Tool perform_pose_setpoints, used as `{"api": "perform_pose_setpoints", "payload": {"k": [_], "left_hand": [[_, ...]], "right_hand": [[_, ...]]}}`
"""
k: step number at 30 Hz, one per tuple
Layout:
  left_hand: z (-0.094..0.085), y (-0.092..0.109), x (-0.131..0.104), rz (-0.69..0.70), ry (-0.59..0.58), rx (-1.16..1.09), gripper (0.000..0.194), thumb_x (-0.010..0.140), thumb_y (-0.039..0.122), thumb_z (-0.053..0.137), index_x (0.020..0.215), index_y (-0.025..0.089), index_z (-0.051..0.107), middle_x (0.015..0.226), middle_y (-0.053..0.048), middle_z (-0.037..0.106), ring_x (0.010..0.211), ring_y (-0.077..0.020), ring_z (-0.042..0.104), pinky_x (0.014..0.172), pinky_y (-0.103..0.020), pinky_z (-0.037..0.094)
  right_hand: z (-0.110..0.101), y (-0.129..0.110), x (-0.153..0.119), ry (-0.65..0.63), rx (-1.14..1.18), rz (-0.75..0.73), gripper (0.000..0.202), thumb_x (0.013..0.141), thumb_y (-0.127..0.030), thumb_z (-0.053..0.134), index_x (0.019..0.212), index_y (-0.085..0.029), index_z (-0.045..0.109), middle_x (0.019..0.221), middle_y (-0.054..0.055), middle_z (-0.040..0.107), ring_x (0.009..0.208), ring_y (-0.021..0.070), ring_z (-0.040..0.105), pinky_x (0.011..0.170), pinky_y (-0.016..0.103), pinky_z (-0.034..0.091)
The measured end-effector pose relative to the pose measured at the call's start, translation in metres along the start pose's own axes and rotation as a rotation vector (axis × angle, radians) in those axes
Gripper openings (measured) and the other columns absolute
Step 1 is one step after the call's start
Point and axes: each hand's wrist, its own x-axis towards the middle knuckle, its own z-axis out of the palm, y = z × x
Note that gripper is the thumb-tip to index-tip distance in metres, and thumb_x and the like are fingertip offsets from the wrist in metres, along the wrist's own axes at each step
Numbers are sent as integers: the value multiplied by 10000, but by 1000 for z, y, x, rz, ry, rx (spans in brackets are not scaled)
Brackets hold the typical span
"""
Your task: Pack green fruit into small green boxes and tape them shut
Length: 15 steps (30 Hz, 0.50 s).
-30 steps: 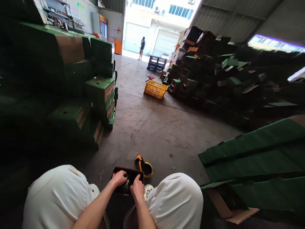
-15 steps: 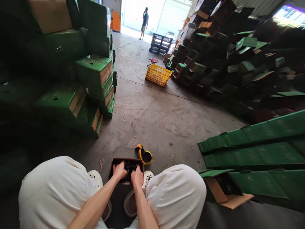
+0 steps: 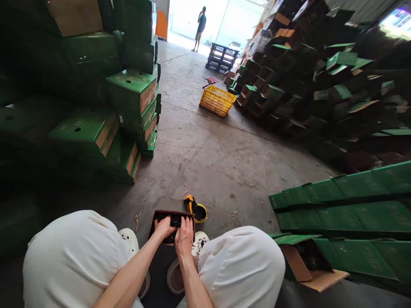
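My right hand [image 3: 184, 238] has just flattened, fingers straighter than a moment ago, apparently pressing at dark, glossy contents [image 3: 175, 222] inside the open-topped brown cardboard box [image 3: 175, 212] between my feet. My left hand [image 3: 164, 227] curls inside; fingertips hidden, I can't tell either grip.

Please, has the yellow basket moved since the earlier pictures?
No. The yellow basket stands in the same place relative to the dark pallet behind it; only the view changed.
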Motion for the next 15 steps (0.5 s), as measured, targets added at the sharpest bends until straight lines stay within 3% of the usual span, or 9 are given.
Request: {"api": "perform_pose_setpoints", "payload": {"k": [3, 7, 11, 15], "left_hand": [[-23, -12, 1, 51, -10, 27, 330, 930, 222, 576, 1219, 249, 732, 1319, -98, 761, 1296, -241, 675, 1059, -324, 476], [-45, -27, -4, 43, -21, 119, 377, 916, 91, 530, 1202, 196, 753, 1308, -166, 748, 1275, -268, 689, 1032, -328, 508], [-35, -22, -21, 25, -74, 202, 391, 822, 170, 740, 1213, 191, 753, 1321, -187, 719, 1233, -331, 708, 1014, -377, 551], [-16, -13, -36, -2, -70, 239, 564, 760, 206, 827, 1309, 172, 706, 1479, -249, 572, 1211, -362, 715, 1006, -423, 567]], "right_hand": [[-9, -5, -4, -110, -6, -84, 496, 958, -169, 552, 1440, -192, 666, 1491, 129, 634, 1416, 315, 514, 1173, 428, 432], [-23, -15, 8, -300, -85, -60, 606, 901, -104, 578, 1497, -209, 614, 1352, 123, 720, 1240, 292, 622, 1023, 348, 512], [-27, -23, 13, -349, -143, -4, 585, 917, -94, 546, 1476, -243, 631, 1284, 103, 749, 1212, 289, 636, 958, 332, 520], [-15, -17, -2, -257, -114, -20, 661, 899, -108, 565, 1551, -220, 553, 1434, 104, 674, 1297, 285, 580, 1023, 319, 491]]}}
